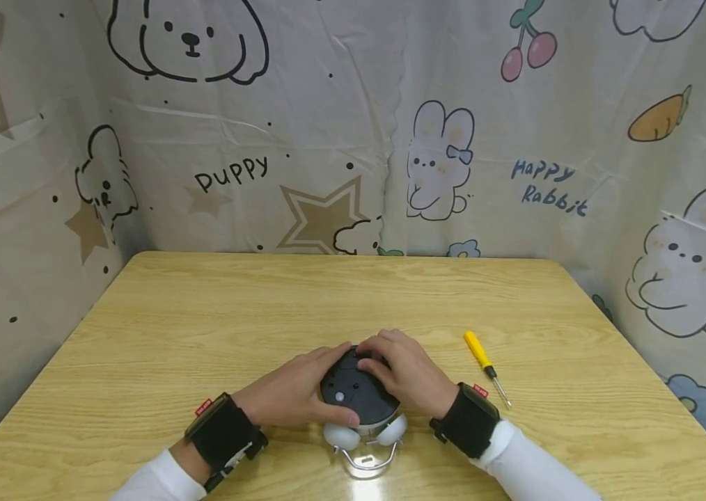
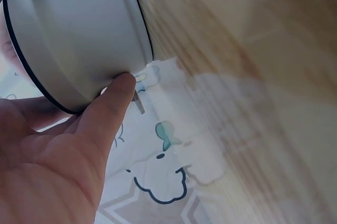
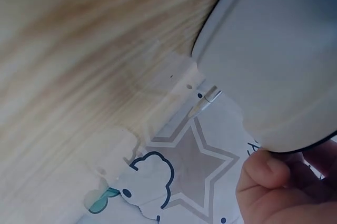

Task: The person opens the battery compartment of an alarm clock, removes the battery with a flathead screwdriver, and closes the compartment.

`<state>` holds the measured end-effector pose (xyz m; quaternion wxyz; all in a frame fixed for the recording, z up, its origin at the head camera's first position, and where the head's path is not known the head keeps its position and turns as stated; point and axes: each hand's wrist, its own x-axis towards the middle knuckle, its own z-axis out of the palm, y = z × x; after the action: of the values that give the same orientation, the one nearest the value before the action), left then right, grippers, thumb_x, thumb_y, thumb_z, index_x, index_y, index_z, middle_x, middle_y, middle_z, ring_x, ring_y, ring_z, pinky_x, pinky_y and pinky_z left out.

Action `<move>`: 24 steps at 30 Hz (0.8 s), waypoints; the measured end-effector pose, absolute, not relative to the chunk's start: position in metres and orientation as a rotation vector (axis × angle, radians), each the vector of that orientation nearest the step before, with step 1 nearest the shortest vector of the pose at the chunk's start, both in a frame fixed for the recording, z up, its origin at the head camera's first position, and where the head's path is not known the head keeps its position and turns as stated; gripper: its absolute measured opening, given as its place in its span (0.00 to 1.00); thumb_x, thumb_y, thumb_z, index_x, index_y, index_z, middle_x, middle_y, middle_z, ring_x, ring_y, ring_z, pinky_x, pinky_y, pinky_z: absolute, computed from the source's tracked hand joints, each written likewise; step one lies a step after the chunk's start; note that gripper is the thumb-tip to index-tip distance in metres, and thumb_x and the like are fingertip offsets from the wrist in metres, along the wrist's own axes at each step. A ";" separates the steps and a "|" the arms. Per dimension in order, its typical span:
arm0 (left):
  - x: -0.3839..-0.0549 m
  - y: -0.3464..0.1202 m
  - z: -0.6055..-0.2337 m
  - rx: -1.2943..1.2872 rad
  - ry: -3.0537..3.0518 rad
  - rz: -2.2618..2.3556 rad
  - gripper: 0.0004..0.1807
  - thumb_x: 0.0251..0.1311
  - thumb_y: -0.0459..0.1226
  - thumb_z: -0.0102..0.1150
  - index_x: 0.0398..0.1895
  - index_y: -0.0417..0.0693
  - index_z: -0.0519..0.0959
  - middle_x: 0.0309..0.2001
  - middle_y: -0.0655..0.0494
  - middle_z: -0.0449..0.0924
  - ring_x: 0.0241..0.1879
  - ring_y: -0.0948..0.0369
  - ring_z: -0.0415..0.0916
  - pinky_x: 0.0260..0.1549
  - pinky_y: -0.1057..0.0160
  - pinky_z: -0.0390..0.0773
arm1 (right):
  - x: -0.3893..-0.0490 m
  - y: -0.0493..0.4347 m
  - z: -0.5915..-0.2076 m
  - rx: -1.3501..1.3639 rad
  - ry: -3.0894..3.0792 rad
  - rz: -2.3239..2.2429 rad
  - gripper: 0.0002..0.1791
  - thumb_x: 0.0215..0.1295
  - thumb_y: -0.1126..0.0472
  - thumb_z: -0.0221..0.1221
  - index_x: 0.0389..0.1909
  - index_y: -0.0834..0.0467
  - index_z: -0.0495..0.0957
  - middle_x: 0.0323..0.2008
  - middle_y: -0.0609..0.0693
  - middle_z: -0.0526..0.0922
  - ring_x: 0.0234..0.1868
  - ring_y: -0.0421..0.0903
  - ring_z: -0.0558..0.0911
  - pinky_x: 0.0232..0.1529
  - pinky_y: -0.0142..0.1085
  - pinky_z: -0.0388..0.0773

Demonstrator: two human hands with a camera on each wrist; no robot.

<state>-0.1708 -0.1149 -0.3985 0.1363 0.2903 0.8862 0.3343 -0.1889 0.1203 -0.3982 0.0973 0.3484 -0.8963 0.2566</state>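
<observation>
A twin-bell alarm clock (image 1: 349,403) lies face down on the table, its black back up and its white bells (image 1: 342,437) and wire handle (image 1: 365,475) toward me. My left hand (image 1: 290,391) grips its left side, thumb near the bells and fingers at the far edge. From the right, my right hand (image 1: 414,376) holds the far right rim, with its bent thumb on the black back. Both wrist views show the pale side wall (image 2: 73,34) and a small metal foot (image 3: 206,100). Part of the back is hidden under the right hand.
A screwdriver (image 1: 480,353) with a yellow handle lies on the wooden table (image 1: 234,299), right of the clock and beyond my right wrist. Printed curtains (image 1: 328,125) hang behind the table and along both sides.
</observation>
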 end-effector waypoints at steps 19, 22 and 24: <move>-0.171 -0.114 -0.398 0.860 2.568 0.982 0.61 0.54 0.66 0.70 0.83 0.46 0.55 0.74 0.47 0.70 0.66 0.57 0.74 0.61 0.52 0.78 | -0.190 0.119 -0.399 1.037 -2.680 0.723 0.09 0.72 0.58 0.65 0.49 0.55 0.84 0.35 0.44 0.83 0.36 0.37 0.74 0.39 0.30 0.76; -0.171 -0.114 -0.398 0.862 2.565 0.985 0.61 0.54 0.66 0.71 0.83 0.47 0.55 0.74 0.48 0.70 0.66 0.58 0.74 0.62 0.52 0.77 | -0.190 0.119 -0.399 1.050 -2.676 0.725 0.09 0.72 0.58 0.65 0.49 0.56 0.84 0.35 0.44 0.83 0.36 0.37 0.74 0.39 0.30 0.75; -0.170 -0.114 -0.398 0.860 2.563 0.987 0.61 0.54 0.66 0.71 0.83 0.47 0.55 0.74 0.48 0.70 0.65 0.58 0.74 0.62 0.52 0.77 | -0.190 0.119 -0.399 1.060 -2.674 0.727 0.09 0.72 0.58 0.64 0.49 0.56 0.84 0.35 0.44 0.83 0.36 0.37 0.74 0.39 0.30 0.75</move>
<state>-0.1702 -0.1141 -0.3977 0.1315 0.2961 0.8828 0.3401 -0.1903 0.1190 -0.3985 0.0870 0.3559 -0.8979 0.2440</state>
